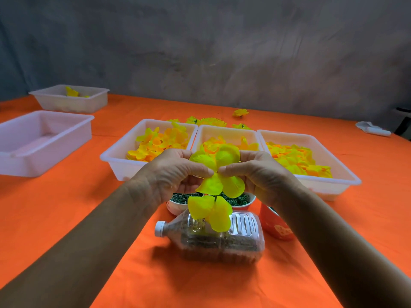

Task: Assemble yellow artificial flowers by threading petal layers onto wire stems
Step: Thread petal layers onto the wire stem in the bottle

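The left hand (175, 174) and right hand (258, 174) pinch a yellow petal layer (219, 172) between their fingertips, centring it above the wire stem (215, 198) just below them, apparently for threading.

View: single head-worn camera, wide-angle
Facing: forward and down over the counter (66, 218)
Nearness: close above the plastic bottle (213, 238), forearms filling the foreground
Far edge: grey wall beyond the bottle
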`<state>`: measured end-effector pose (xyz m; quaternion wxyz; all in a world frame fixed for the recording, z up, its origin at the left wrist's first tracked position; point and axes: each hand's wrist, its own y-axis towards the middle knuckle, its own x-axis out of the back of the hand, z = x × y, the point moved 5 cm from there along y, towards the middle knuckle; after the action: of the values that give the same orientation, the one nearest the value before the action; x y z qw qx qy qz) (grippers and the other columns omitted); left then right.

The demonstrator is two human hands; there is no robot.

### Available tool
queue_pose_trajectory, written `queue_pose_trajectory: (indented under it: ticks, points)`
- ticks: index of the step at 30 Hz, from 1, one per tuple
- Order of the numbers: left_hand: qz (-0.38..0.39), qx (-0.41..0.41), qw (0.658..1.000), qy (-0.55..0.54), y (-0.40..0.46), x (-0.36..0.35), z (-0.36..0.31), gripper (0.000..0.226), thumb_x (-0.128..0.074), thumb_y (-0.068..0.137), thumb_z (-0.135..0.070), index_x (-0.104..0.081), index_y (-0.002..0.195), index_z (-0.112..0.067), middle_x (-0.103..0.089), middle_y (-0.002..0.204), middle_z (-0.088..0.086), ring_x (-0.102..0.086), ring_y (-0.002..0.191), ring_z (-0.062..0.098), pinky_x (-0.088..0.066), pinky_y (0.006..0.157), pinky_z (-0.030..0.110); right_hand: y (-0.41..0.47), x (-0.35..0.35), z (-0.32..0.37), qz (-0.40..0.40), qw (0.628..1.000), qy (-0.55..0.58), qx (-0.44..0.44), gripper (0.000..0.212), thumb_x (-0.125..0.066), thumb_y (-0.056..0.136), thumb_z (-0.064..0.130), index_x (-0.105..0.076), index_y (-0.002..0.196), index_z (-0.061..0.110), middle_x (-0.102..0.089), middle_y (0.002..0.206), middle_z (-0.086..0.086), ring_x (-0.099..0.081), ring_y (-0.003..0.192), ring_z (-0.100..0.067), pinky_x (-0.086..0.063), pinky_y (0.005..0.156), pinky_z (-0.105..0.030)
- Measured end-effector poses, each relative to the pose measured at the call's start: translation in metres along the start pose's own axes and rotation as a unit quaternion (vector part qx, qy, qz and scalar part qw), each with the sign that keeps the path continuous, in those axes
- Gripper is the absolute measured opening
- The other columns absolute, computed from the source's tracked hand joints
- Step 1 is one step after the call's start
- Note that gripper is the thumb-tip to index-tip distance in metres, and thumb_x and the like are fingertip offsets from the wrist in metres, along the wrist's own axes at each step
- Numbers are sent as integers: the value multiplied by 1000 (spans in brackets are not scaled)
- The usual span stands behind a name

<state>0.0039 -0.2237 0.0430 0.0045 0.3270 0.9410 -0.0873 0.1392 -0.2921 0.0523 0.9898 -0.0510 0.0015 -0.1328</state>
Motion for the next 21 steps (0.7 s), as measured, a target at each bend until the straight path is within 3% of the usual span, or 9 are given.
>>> queue_pose_trajectory:
  ticks: [5, 9, 14, 21]
  points:
    - [-8, 20, 1000, -1, 2, -3, 7, 70, -72, 72, 2, -43, 135, 2, -58, 63, 6, -53, 41, 9, -47, 41, 20, 0, -2, -5, 13, 1000, 5, -25, 23, -68, 72, -5, -67, 94, 2, -71, 88, -16, -68, 66, -24, -57, 58, -31]
    - [14, 13, 1000, -21, -1, -7, 4, 95, -79, 49, -16, -43, 136, -1, -68, 77, 8, -61, 57, 14, -54, 52, 28, 0, -2, -2, 15, 999, 31, -21, 21, -67, 71, -7, -67, 91, 2, -71, 79, -13, -67, 64, -22, -56, 55, -28]
    - [19, 5, 1000, -23, -2, -8, 0, 93, -76, 44, -16, -49, 130, 1, -68, 71, 8, -59, 52, 14, -52, 55, 28, 0, -2, 0, 19, 999, 18, -25, 34, -68, 70, -6, -64, 104, -4, -70, 94, -21, -67, 76, -31, -56, 71, -40]
    - [15, 20, 999, -35, -3, -10, 8, 98, -76, 46, -12, -41, 137, 1, -59, 96, 21, -54, 66, 22, -47, 62, 34, -1, -1, -5, 18, 999, 11, -35, 25, -69, 69, -4, -65, 93, 0, -69, 86, -19, -66, 69, -29, -55, 62, -34]
